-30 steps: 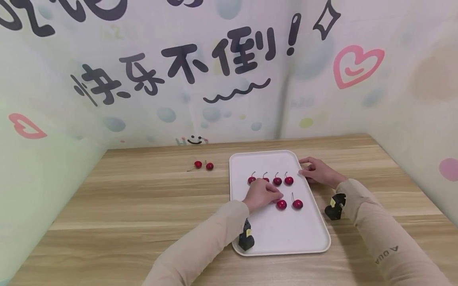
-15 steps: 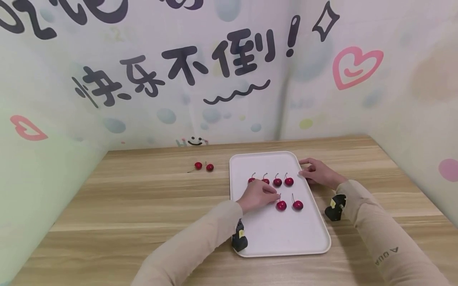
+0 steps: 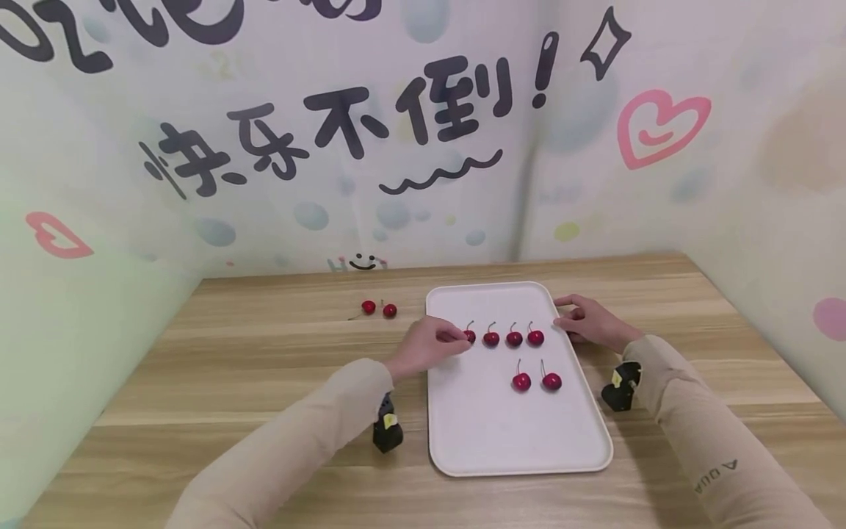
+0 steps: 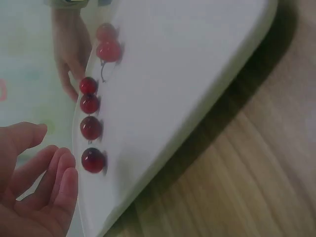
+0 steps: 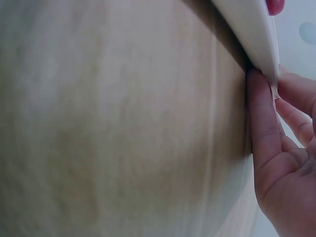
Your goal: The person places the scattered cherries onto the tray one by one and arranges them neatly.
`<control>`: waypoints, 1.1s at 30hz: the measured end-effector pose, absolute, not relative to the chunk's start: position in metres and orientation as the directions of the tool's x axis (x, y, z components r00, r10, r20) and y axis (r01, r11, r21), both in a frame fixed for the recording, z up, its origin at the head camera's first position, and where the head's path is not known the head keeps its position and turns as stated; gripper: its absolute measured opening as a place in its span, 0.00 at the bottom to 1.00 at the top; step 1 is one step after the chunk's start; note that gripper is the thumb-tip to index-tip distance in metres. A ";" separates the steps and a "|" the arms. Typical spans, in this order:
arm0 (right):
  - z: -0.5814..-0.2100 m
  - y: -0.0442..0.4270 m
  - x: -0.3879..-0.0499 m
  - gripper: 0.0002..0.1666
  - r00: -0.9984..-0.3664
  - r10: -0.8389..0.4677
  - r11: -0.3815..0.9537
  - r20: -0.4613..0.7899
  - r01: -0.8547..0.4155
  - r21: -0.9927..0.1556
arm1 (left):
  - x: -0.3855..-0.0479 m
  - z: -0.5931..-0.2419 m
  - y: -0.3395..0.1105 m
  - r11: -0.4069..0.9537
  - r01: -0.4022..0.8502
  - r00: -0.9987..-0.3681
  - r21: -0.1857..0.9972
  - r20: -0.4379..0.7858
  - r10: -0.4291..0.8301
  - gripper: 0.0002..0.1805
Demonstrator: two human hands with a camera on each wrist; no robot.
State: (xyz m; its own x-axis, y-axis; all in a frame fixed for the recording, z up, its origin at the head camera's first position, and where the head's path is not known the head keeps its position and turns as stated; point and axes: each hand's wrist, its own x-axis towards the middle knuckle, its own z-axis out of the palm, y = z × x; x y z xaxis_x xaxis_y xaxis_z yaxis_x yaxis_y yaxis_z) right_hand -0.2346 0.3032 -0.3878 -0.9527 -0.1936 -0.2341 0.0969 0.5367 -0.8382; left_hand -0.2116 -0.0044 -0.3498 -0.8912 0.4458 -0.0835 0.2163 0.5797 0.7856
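Observation:
A white tray (image 3: 515, 433) bears two rows of red cherries with stems. The far row holds several cherries (image 3: 514, 339); the nearer row has two, a left cherry (image 3: 521, 382) and a right cherry (image 3: 551, 381). Over the tray's left edge is my left hand (image 3: 423, 347), partly covering the leftmost far cherry (image 4: 94, 160) in the head view. The left wrist view shows its thumb and fingers (image 4: 63, 190) apart, loosely bent, with nothing between them. At the tray's right edge, my right hand (image 3: 591, 323) grips the rim (image 5: 261, 39) between its digits.
Two more cherries (image 3: 379, 309) lie on the wooden table (image 3: 264, 353) left of the tray, near its back edge. A printed wall (image 3: 370, 132) stands directly behind the table, with side walls at left and right.
My left hand has let go of the left cherry in the nearer row and moved left to the tray's edge. That cherry stays in place. My right hand keeps its place at the rim.

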 end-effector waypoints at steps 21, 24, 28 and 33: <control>-0.388 0.305 -0.235 0.31 -0.954 -0.181 0.556 -0.238 0.100 -0.825 | -0.261 -0.351 -0.120 0.607 0.151 -0.973 0.780 0.008 0.231 0.17; -0.388 0.305 -0.235 0.31 -0.954 -0.177 0.562 -0.243 0.105 -0.821 | -0.267 -0.355 -0.126 0.616 0.131 -0.980 0.777 0.006 0.201 0.17; -0.388 0.304 -0.235 0.30 -0.954 -0.177 0.565 -0.241 0.102 -0.819 | -0.273 -0.362 -0.132 0.625 0.096 -0.985 0.775 -0.018 0.174 0.18; -0.386 0.303 -0.234 0.30 -0.954 -0.172 0.569 -0.244 0.106 -0.816 | -0.278 -0.372 -0.140 0.635 0.040 -0.992 0.772 -0.044 0.116 0.19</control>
